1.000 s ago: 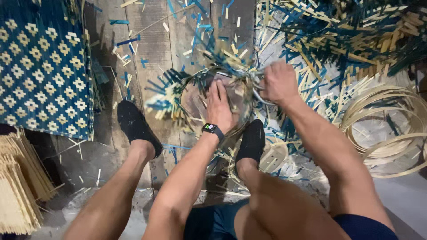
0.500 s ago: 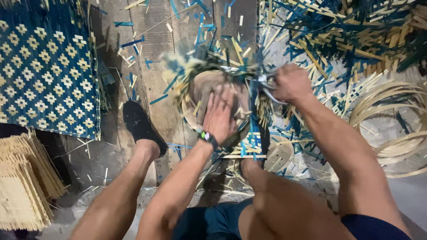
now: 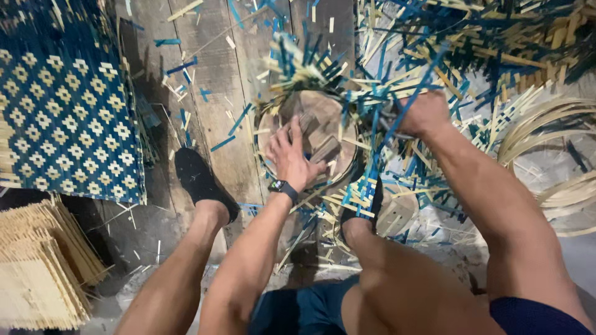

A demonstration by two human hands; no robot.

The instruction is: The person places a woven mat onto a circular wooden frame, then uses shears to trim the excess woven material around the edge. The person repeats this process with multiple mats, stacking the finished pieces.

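**Basket weaving between the feet**

The half-woven basket (image 3: 310, 118) sits on the plank floor (image 3: 211, 80). The left hand (image 3: 292, 155) lies spread and flat inside it, pressing on a wooden block (image 3: 324, 149); the right hand (image 3: 422, 115) grips blue and tan strips (image 3: 379, 142) at its rim.

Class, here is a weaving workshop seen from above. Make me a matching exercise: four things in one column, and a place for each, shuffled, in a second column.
1. left hand
2. right hand
3. patterned blue mat
4. pale strip stack

a. bottom left corner
b. pressing inside the round basket
c. upper left, on the floor
d. gripping strips at the basket's right edge

Pairs: 1-b, 2-d, 3-c, 4-a
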